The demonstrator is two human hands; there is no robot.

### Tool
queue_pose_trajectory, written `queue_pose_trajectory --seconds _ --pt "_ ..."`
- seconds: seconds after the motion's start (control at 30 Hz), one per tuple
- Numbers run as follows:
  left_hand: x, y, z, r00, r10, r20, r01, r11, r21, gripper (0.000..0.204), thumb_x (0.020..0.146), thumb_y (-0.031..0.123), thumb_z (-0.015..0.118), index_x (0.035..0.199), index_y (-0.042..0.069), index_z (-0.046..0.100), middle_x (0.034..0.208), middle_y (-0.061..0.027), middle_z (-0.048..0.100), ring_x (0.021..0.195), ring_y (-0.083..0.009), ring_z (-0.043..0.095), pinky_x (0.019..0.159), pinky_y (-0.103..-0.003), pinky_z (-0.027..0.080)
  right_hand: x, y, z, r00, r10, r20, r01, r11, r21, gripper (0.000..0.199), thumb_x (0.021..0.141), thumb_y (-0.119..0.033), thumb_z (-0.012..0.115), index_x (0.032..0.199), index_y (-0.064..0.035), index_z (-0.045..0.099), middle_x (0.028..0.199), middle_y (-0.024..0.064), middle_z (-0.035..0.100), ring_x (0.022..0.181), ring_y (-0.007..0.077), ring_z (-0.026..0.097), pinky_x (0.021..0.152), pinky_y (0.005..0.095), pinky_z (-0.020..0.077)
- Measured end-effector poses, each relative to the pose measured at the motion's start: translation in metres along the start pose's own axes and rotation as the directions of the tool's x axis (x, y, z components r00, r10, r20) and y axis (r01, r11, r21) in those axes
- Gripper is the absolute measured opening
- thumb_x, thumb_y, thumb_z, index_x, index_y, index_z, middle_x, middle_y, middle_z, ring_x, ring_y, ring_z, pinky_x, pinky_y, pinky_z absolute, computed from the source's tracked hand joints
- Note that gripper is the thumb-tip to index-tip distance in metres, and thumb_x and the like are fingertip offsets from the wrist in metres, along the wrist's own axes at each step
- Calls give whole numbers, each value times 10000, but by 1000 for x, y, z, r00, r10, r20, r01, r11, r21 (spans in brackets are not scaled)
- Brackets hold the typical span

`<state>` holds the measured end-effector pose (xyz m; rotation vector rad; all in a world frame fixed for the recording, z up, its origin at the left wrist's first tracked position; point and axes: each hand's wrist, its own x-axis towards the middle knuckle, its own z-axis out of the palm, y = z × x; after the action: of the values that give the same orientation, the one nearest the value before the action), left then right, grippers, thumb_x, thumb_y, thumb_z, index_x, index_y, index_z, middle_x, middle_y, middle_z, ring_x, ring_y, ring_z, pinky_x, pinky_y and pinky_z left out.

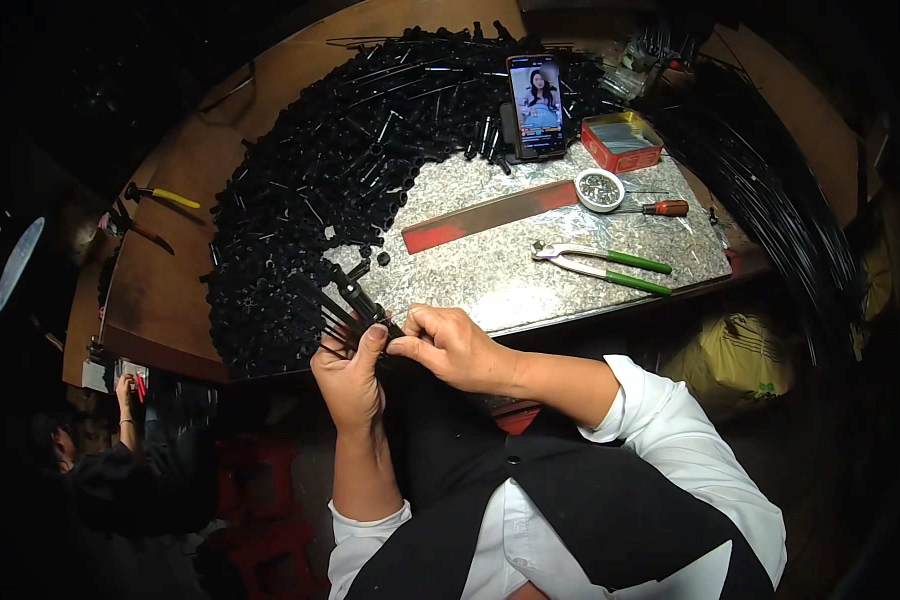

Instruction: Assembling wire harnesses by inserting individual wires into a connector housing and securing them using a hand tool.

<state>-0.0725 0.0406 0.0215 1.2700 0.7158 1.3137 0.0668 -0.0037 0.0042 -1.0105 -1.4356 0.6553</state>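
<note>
Close to the near edge of the stone slab, my left hand [350,385] is wrapped round a black part with several thin black ribs [322,312] fanning out of it. A thicker black tube [358,296] sticks up beside the ribs, past my thumb. My right hand [450,345] meets the left one, its fingers pinched together at the base of the same part. What lies between those right fingertips is too small and hidden to make out. A large heap of black tubular pieces [310,190] spreads beyond and to the left of my hands.
On the speckled slab [490,285] lie green-handled pincers [610,268], a red-edged flat bar [490,217], a screwdriver [665,208] and a white bowl [610,175] of small metal bits. A red tin [625,158] and a propped phone [538,110] stand behind. Long black rods [770,190] hang at right.
</note>
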Motion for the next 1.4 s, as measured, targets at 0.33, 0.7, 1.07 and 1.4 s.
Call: queue_pose_trajectory --seconds 0.33,0.7,1.07,1.4 --pt "-4 0 0 992 128 -24 -127 991 42 106 810 -27 675 909 -10 641 855 -15 632 746 -79 552 721 -222 447 5 -1 -3 975 186 123 -202 971 132 314 875 -226 640 697 -23 481 564 30 474 508 101 426 467 281 350" --pt "-1 8 -17 983 72 169 -79 996 31 254 822 112 705 998 -51 620 919 -79 653 814 -149 621 778 -275 492 12 -7 -16 845 336 415 -494 787 369 281 885 -251 644 753 -44 507 613 -6 491 460 85 514 403 206 393" --pt "7 10 -33 945 -20 327 62 991 -117 259 788 3 696 1035 -43 630 1017 -133 662 904 -192 643 833 -314 507 11 -8 -13 840 297 455 -507 730 459 295 849 -235 688 714 -47 505 606 25 533 455 104 534 405 217 407" --pt "-19 -1 21 969 246 -22 -245 968 63 560 879 -12 548 1359 -62 264 1179 -126 520 992 -130 546 891 -265 438 23 8 10 877 401 266 -473 818 326 232 900 -155 615 742 -45 486 647 23 551 450 76 505 394 199 395"
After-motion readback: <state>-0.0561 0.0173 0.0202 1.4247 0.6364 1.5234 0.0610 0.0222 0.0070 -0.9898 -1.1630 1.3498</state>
